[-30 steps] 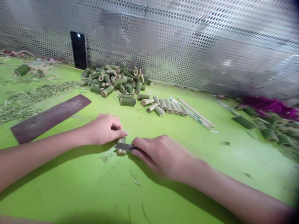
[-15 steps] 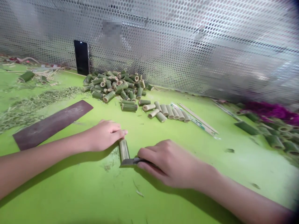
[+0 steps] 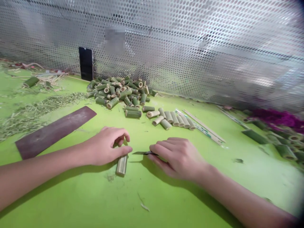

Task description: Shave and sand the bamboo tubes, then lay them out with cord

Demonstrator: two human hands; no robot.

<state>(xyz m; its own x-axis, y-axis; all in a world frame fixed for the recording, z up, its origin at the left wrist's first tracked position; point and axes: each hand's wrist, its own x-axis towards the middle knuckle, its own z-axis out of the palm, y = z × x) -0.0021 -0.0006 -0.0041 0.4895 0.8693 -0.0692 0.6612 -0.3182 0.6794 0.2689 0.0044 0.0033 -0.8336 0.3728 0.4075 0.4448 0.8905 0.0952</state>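
A short bamboo piece (image 3: 121,166), partly peeled with pale and green streaks, lies on the green tabletop. Over its far end is my left hand (image 3: 106,145), thumb and curled index finger apart; the thumb crosses above the bamboo and hides that end. Whether the thumb touches it I cannot tell. To the right, my right hand (image 3: 177,158) is closed around a utility knife (image 3: 142,153). Its dark blade points left, clear of the bamboo, a little above the table; most of the handle is hidden in my fist.
Behind lie a heap of green bamboo pieces (image 3: 118,90) and a row of peeled ones (image 3: 175,118) beside thin sticks (image 3: 204,126). Left are a sandpaper strip (image 3: 57,131), green shavings (image 3: 42,109) and an upright phone (image 3: 85,64). More bamboo (image 3: 255,136) lies right, before a perforated metal wall (image 3: 178,47).
The knife has lifted off the bamboo's near end and moved up and right. My left fingers have loosened from its far end, and the bamboo has shifted slightly. The view has tilted up a little.
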